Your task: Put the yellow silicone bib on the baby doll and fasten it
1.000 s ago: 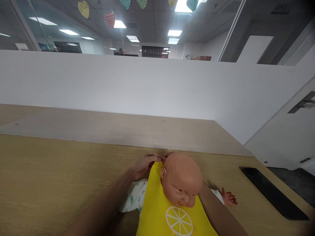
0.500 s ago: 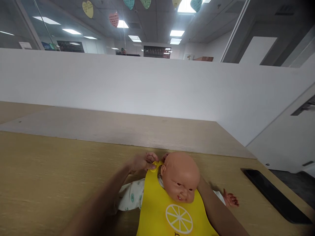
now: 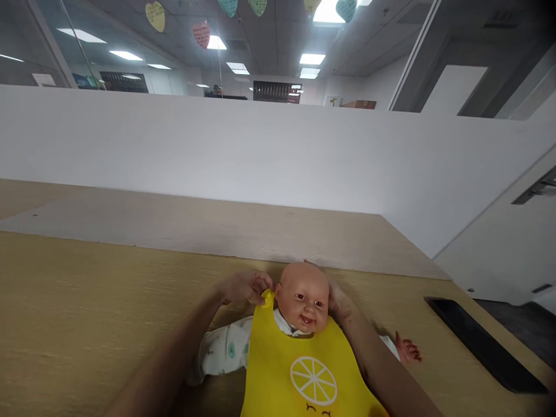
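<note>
A baby doll (image 3: 303, 298) lies on its back on the wooden table (image 3: 87, 301), face up, in a white patterned suit. A yellow bib (image 3: 304, 370) with a lemon-slice print covers its chest. My left hand (image 3: 244, 287) is closed in a pinch on the bib's neck strap at the doll's left side. My right hand (image 3: 337, 301) lies behind and beside the doll's head, its fingers mostly hidden by the head. The doll's small hand (image 3: 407, 350) sticks out to the right.
A black flat phone (image 3: 484, 344) lies on the table at the right, near the edge. A raised wooden ledge (image 3: 217, 229) and a white partition wall (image 3: 260, 150) stand behind the table. A white cabinet (image 3: 512, 243) is at the right.
The doll's head has tipped back from turned down and right to face up. My right hand has come from under the head to its side. My left hand stays pinched on the strap.
</note>
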The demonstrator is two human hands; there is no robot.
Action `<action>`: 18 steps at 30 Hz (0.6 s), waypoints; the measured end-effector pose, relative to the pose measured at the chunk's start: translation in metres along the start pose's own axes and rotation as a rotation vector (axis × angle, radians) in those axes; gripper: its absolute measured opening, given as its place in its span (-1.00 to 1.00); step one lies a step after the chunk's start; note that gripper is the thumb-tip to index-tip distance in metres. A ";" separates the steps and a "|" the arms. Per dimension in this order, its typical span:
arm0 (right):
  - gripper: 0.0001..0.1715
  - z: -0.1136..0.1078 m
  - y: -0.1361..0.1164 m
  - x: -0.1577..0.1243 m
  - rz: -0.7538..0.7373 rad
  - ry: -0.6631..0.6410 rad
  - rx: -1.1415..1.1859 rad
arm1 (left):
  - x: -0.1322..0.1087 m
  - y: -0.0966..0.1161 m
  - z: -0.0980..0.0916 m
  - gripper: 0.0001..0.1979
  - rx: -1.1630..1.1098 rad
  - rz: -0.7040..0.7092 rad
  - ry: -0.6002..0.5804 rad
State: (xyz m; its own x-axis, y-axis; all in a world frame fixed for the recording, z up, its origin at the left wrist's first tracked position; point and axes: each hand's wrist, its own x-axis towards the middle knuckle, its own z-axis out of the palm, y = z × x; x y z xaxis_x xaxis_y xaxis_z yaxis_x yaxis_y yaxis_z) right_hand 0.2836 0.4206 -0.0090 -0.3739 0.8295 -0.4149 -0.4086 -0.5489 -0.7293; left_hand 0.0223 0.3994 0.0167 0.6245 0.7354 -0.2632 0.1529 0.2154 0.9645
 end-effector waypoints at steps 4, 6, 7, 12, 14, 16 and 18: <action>-0.54 0.002 -0.001 0.002 0.051 -0.010 0.005 | -0.002 0.000 0.003 -0.65 0.053 -0.037 0.018; -0.55 0.005 -0.001 0.003 0.042 0.008 0.005 | -0.003 0.002 0.005 -0.67 0.069 -0.046 0.015; -0.56 0.006 -0.002 0.003 0.028 0.023 0.003 | -0.004 0.004 0.006 -0.68 0.084 -0.055 0.012; -0.63 0.013 -0.001 0.002 -0.053 0.055 -0.022 | -0.005 0.011 0.010 -0.81 0.198 -0.092 0.034; -0.63 0.014 0.000 0.002 -0.060 0.057 -0.034 | -0.005 0.014 0.012 -0.82 0.206 -0.100 0.054; -0.63 0.016 0.001 0.002 -0.057 0.065 -0.039 | -0.007 0.017 0.013 -0.86 0.221 -0.107 0.055; -0.65 0.017 0.001 0.003 -0.073 0.071 -0.033 | -0.008 0.020 0.015 -0.87 0.252 -0.114 0.049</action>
State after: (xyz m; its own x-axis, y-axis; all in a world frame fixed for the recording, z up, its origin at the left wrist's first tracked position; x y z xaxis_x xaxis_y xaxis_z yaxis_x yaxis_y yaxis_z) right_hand 0.2685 0.4207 -0.0017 -0.2836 0.8732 -0.3963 -0.4044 -0.4836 -0.7763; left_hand 0.0320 0.3883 0.0382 0.5554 0.7471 -0.3653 0.4098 0.1363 0.9019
